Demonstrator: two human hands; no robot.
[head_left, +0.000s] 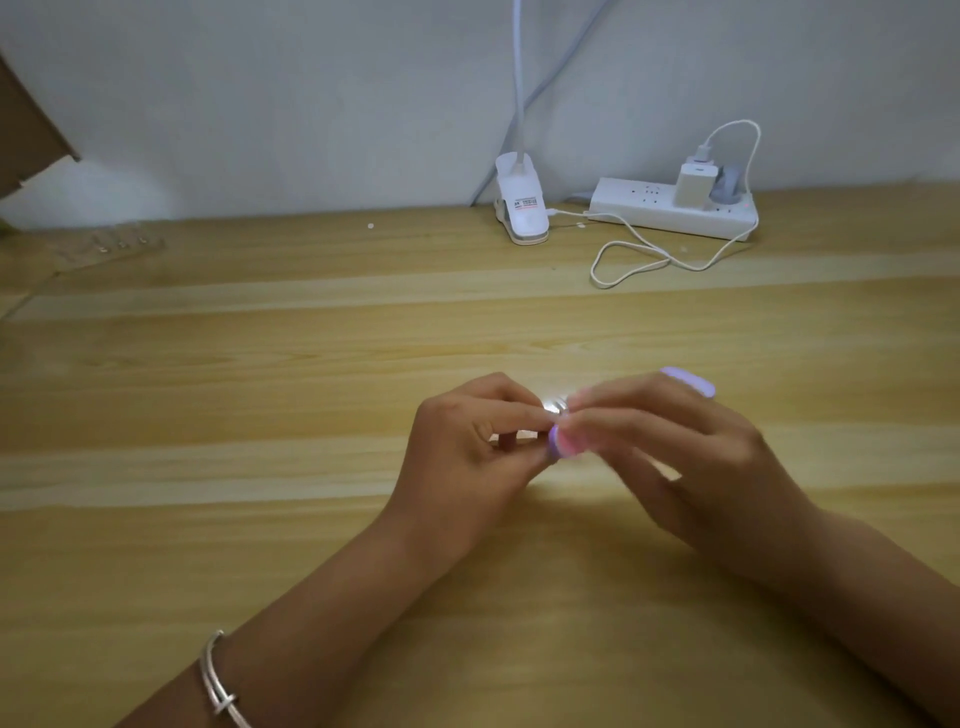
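Pinched where both hands meet, above the middle of the wooden table (260, 364) and lifted clear of the board: a small round lilac-and-pink piece (563, 441). On its near-left edge, thumb and forefinger of the left hand (467, 452), curled and closed tight on it. On its upper right, the fingertips of the right hand (685, 457), pressed together against it, with the lower fingers loosely spread beneath. Most of the piece covered by those fingertips, only a crescent of lilac rim and pink face showing.

Just above it, between the two sets of fingertips, a silvery bit (553, 408) catching the light. Too blurred to tell whether joined to the piece or separate.

Beyond the right knuckles, a lilac oblong (688, 380), its near end hidden by the hand. Cannot tell whether lying on the table or touching a finger. Round the left wrist, a silver bangle (221, 680).

Well apart, along the wall: a white clip-on lamp base (521, 208) with a stalk rising out of view. Just right of it, a white power strip (670, 215) carrying a white charger (693, 184) and a grey plug (727, 188) side by side. From the charger, a white cable (623, 260) looped over the table towards the lamp base.

At the far left edge, a brown cardboard flap (26, 130), and below it a clear plastic strip (109, 244), faint against the wood.
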